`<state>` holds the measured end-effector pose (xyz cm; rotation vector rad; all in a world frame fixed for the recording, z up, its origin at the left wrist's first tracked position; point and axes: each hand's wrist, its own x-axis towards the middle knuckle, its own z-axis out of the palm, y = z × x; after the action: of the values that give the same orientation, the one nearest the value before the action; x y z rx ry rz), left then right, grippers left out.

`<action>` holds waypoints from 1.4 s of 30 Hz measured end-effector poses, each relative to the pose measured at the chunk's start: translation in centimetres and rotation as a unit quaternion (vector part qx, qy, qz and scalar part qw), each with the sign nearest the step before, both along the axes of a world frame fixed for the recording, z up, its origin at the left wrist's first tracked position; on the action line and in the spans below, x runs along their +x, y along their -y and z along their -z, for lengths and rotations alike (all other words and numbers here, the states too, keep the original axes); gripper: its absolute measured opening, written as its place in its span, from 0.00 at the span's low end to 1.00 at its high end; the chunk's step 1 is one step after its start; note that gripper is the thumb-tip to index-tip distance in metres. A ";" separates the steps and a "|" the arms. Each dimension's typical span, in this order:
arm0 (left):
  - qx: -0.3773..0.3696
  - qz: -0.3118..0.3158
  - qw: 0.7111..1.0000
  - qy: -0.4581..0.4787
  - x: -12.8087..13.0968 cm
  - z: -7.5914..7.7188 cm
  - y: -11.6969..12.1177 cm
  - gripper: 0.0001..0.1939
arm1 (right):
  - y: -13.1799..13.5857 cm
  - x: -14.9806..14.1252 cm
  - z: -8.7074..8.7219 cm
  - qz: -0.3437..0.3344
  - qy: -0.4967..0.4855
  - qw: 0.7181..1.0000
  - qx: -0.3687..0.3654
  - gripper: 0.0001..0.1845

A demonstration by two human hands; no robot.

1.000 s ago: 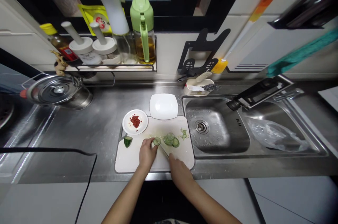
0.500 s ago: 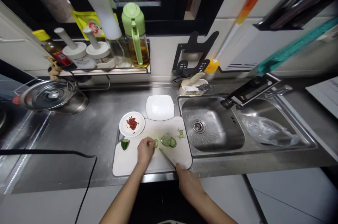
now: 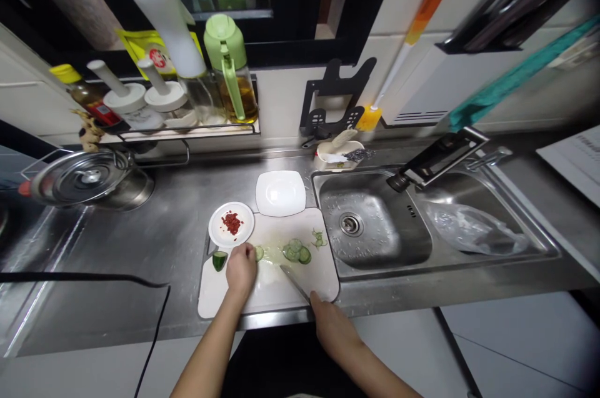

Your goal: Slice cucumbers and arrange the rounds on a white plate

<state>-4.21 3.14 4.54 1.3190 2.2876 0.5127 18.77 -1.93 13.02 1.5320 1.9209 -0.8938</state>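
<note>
My left hand (image 3: 242, 274) is closed over the left part of the white cutting board (image 3: 276, 292). A pale cucumber slice (image 3: 259, 253) shows at its fingertips; how much cucumber lies behind the fingers is hidden. My right hand (image 3: 334, 324) grips a kitchen knife (image 3: 295, 282) by the handle at the board's front edge, with the blade slanting toward the board's middle. Several cut cucumber slices (image 3: 295, 250) lie overlapped right of the blade tip. A dark green cucumber end (image 3: 219, 260) sits just left of my left hand. Thin green shreds (image 3: 319, 237) rest near the right edge.
A round white plate (image 3: 214, 230) with chopped red bits and a square white plate (image 3: 280, 193) stand behind the board. The sink (image 3: 375, 223) is to the right. A lidded pot (image 3: 94, 179) stands far left; a black cable (image 3: 162, 317) crosses the counter.
My left hand has moved left across the board, and the cucumber slice at its fingertips went with it. The knife stays in my right hand, nearly still. The view has shifted slightly.
</note>
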 end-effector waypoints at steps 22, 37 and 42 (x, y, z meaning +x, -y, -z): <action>-0.091 0.080 0.987 0.102 7.8 0.3 -5.3 0.03 | 0.0 0.1 0.4 0.017 -0.010 1.000 0.007 0.30; -0.038 0.086 0.979 0.181 7.6 -1.0 -4.1 0.04 | -0.4 0.6 0.2 0.001 -0.007 1.000 0.001 0.31; -0.038 0.037 0.968 0.247 5.7 -0.4 -2.5 0.06 | -0.3 1.7 -0.2 0.005 -0.015 1.000 -0.017 0.31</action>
<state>1.44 5.69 4.92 1.0873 1.8225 0.6382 20.43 -1.64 13.26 1.5163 1.9106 -0.9543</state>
